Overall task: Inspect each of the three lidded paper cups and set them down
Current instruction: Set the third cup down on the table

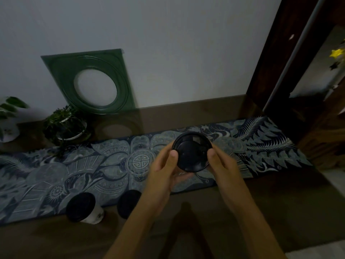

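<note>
A paper cup with a black lid (193,152) is held up over the patterned runner, its lid facing me and its body hidden behind the lid. My left hand (164,165) grips its left side and my right hand (221,161) its right side, thumbs on the lid's rim. Two more lidded cups stand at the runner's near edge: a white one with a black lid (82,207) at the left, and a second (128,202) partly hidden behind my left forearm.
A blue patterned runner (93,161) lies across the brown table. A green square frame (89,81) leans on the wall at the back. Potted plants (65,126) stand at the back left. A dark wooden post (280,62) rises at the right.
</note>
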The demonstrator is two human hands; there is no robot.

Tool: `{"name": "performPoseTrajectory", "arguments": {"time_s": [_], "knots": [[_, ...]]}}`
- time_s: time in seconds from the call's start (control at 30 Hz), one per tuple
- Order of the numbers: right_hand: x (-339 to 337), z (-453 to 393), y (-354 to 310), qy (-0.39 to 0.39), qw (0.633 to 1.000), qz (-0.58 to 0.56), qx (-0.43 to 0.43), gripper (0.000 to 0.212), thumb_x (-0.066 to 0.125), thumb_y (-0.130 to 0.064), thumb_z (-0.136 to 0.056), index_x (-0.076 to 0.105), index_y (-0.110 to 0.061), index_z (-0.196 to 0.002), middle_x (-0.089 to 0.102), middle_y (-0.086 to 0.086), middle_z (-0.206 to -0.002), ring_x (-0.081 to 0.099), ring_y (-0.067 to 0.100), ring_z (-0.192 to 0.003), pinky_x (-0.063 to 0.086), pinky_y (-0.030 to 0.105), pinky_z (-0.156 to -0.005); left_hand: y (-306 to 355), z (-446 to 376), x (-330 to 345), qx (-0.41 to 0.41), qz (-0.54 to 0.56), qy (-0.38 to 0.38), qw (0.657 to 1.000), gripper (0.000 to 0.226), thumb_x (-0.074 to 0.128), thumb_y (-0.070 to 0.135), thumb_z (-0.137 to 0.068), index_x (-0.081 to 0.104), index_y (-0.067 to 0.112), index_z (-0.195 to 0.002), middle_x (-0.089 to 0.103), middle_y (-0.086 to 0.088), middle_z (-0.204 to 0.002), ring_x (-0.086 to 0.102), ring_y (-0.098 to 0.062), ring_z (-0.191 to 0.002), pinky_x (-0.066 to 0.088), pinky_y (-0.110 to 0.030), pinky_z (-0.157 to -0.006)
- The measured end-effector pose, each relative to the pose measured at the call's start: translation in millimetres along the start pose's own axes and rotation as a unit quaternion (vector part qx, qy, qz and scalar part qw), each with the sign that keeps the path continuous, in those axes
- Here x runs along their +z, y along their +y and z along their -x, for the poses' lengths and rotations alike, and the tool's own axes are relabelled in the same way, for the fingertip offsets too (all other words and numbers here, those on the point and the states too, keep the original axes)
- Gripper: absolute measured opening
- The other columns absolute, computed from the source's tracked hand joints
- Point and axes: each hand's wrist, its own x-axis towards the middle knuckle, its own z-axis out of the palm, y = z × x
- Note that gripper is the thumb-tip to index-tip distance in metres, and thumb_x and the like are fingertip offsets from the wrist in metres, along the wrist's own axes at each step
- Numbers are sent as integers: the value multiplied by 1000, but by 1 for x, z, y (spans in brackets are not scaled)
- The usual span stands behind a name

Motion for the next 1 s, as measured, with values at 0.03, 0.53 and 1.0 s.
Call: {"name": "performPoseTrajectory", "arguments": {"time_s": [0.03, 0.53, 1.0], "knots": [[0, 1, 7, 7, 1000, -4, 10, 53, 47, -53, -95, 52, -27, -140, 59, -2, -139, 56, 15, -128, 48, 43, -105, -6, 1, -1, -6, -19, 17, 1000, 41, 57, 39, -97, 62, 20, -133, 72, -3, -127, 70, -28, -114, 61, -39, -88], [7, 9, 114, 72, 957, -87, 269, 37, 48, -36, -101, 59, -12, -127, 63, 15, -124, 62, 30, -115, 50, 51, -101, -98, 6, -29, -231, 9, 117, 966, 27, 52, 15, -106, 59, 9, -131, 69, -18, -127, 67, -31, -118, 48, -54, -108], [14, 21, 163, 72, 924, -105, 359, 38, 51, -39, -99, 56, -16, -129, 60, 12, -128, 60, 30, -115, 56, 38, -83, -170, 6, -61, -296, -10, 176, 939, 17, 61, 21, -102, 66, 16, -117, 70, -9, -120, 71, -19, -104, 60, -26, -67]]}}
